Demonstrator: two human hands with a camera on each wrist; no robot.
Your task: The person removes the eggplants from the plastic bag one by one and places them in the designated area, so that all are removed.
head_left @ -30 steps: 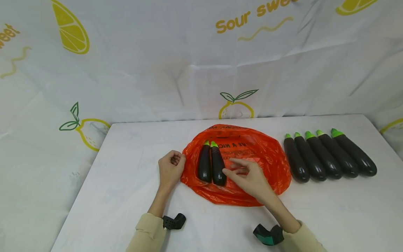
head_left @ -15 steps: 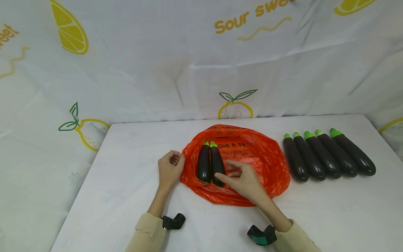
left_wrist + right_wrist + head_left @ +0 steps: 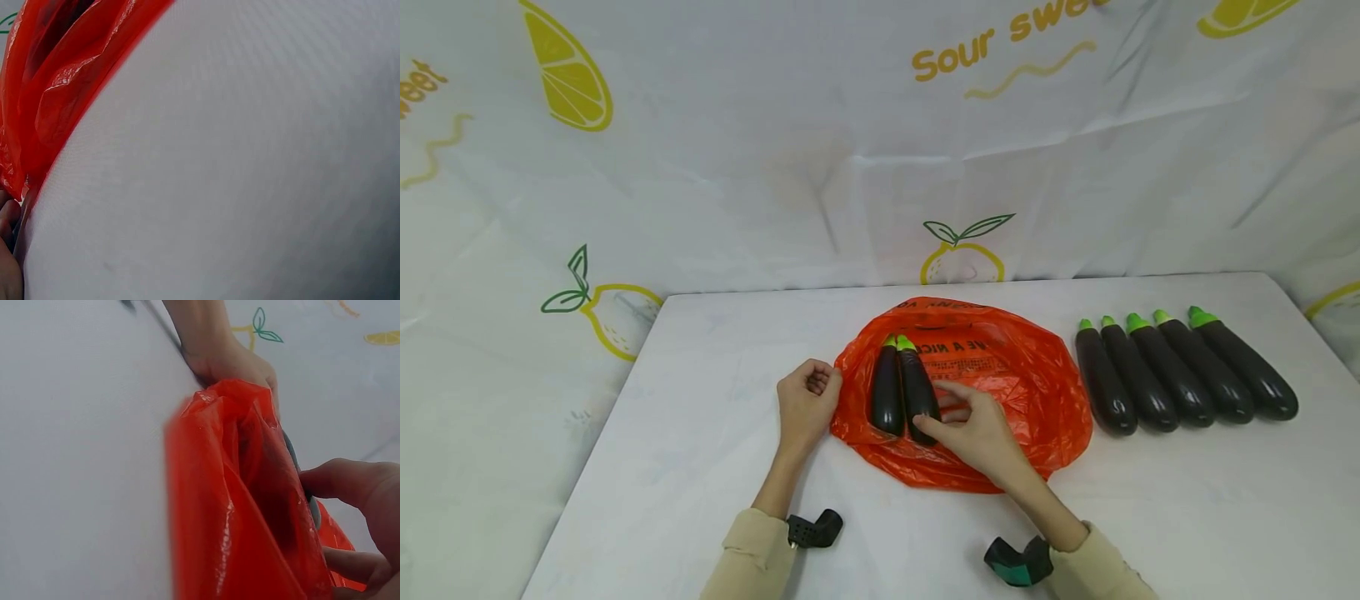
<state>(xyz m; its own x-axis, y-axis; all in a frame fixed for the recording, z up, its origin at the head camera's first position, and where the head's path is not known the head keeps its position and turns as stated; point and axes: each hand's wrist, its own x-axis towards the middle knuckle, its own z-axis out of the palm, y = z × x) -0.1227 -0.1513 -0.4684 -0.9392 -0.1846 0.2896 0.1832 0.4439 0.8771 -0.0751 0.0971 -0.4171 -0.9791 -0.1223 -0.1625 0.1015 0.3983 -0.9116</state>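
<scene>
A red plastic bag (image 3: 1037,375) lies spread with its mouth wide in the head view. Two dark eggplants with green caps rest side by side in its left part, a left one (image 3: 887,396) and a right one (image 3: 917,385). My left hand (image 3: 807,404) pinches the bag's left edge with curled fingers. Over the right eggplant's lower end my right hand (image 3: 981,433) holds it, thumb on top and fingers along its right side. In the right wrist view the bag (image 3: 219,506) hides most of the eggplant; the left wrist view shows the bag's rim (image 3: 75,100) and few fingers.
Several more eggplants (image 3: 1176,375) lie in a slanted row right of the bag on the white table (image 3: 715,375). A white lemon-print cloth (image 3: 737,167) hangs behind. Black wrist devices (image 3: 816,529) are worn on both wrists.
My right hand has moved left onto the right eggplant. That eggplant has tilted slightly, its cap shifting left and its lower end right. My left hand stays at the bag's edge.
</scene>
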